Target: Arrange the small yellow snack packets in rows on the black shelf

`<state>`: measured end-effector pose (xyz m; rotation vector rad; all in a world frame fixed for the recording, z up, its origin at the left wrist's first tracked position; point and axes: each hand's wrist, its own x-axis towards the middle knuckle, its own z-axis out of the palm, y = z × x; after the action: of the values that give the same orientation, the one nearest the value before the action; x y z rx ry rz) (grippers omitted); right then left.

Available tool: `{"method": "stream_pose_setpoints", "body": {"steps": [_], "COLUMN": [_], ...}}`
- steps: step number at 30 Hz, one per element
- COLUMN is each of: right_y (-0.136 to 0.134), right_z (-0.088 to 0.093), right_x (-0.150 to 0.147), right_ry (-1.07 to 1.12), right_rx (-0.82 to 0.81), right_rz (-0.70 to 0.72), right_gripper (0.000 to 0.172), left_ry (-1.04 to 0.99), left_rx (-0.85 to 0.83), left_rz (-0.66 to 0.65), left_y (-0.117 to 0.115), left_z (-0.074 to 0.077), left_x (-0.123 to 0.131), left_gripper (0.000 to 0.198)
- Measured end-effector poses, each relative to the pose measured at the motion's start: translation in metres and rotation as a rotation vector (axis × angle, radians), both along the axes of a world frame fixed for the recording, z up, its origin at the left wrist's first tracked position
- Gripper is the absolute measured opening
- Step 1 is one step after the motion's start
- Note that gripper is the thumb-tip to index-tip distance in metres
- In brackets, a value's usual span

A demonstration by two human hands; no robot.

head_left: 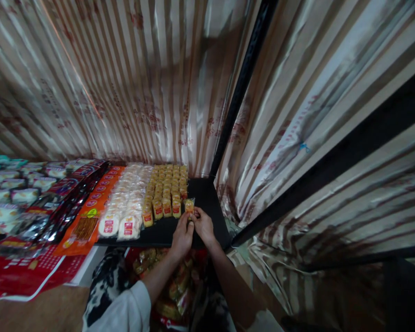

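Note:
My left hand [181,236] and my right hand [203,224] meet over the front right of a black shelf [207,198]. Together they pinch a small clear packet of yellow snack [189,205], held upright at the end of the front row. Beside it stand several rows of the same yellow snack packets [168,186] with red labels. The fingers of both hands are closed on the packet's lower edge. A white sleeve covers my left forearm.
Left of the yellow rows lie white packets with red labels [124,207], orange packs [86,221] and dark packs [65,198]. A bag of more snack packets [166,286] sits below the shelf. Striped shiny fabric [124,83] lines the walls. A black pole [242,87] rises at the shelf's corner.

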<state>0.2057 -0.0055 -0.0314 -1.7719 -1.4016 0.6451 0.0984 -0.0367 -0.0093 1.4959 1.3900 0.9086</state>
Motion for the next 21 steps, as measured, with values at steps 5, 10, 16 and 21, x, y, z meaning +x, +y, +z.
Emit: {"method": "stream_pose_setpoints", "body": {"steps": [5,10,16,21], "right_y": [0.025,0.042,0.050,0.048], "right_z": [0.001,-0.005,-0.023,-0.031], "right_x": [-0.003,-0.007,-0.007,-0.009], "right_ry": [-0.047,-0.068,0.004,0.154], "right_rx": [-0.051,-0.043,0.081,0.185], "right_rz": [-0.018,0.012,0.031,0.050], "right_gripper": [0.026,0.029,0.037,0.041], "left_ry": [-0.177,-0.234,-0.289,-0.326], "left_rx": [-0.099,-0.106,-0.113,-0.103], "left_rz": [0.055,0.075,0.061,0.071], "left_y": [0.020,0.029,0.031,0.033], "left_z": [-0.017,-0.023,-0.030,-0.035], "left_x": [0.011,0.015,0.015,0.014], "left_gripper": [0.049,0.053,0.053,0.051]}}
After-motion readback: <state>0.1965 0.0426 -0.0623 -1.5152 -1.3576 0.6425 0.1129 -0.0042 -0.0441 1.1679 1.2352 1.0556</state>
